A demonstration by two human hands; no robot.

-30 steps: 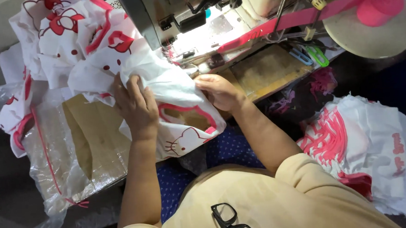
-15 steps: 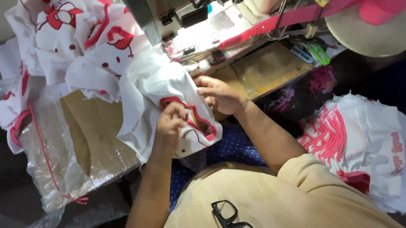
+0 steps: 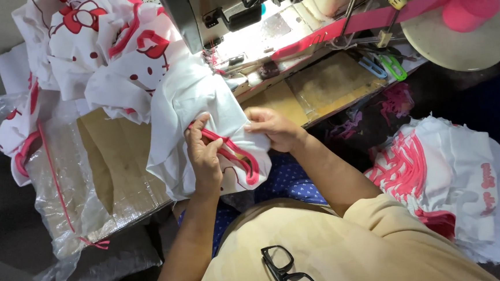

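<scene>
A white garment piece (image 3: pixel 190 103) with pink binding trim (image 3: pixel 240 158) hangs over the front edge of the sewing table. My left hand (image 3: pixel 204 155) pinches the pink-edged opening of this fabric. My right hand (image 3: pixel 273 127) grips the same piece at its right side, close to the left hand. The fabric runs up from my hands to the lit needle area of the sewing machine (image 3: pixel 243 28). Behind it lies a heap of white cloth with red cartoon prints (image 3: pixel 99 45).
A pink tape (image 3: pixel 364 19) feeds from a pink spool (image 3: pixel 470 8) on a round stand. Blue and green clips (image 3: pixel 381 66) lie on the wooden table. Clear plastic sheeting (image 3: pixel 62 186) covers the table's left side. A pile of white-and-pink garments (image 3: pixel 449 174) sits at lower right. Black glasses (image 3: pixel 287 271) hang at my collar.
My left hand slid down from flat on top of the fabric to its pink-trimmed edge and pinched it. The garment piece was pulled toward me and bunched up.
</scene>
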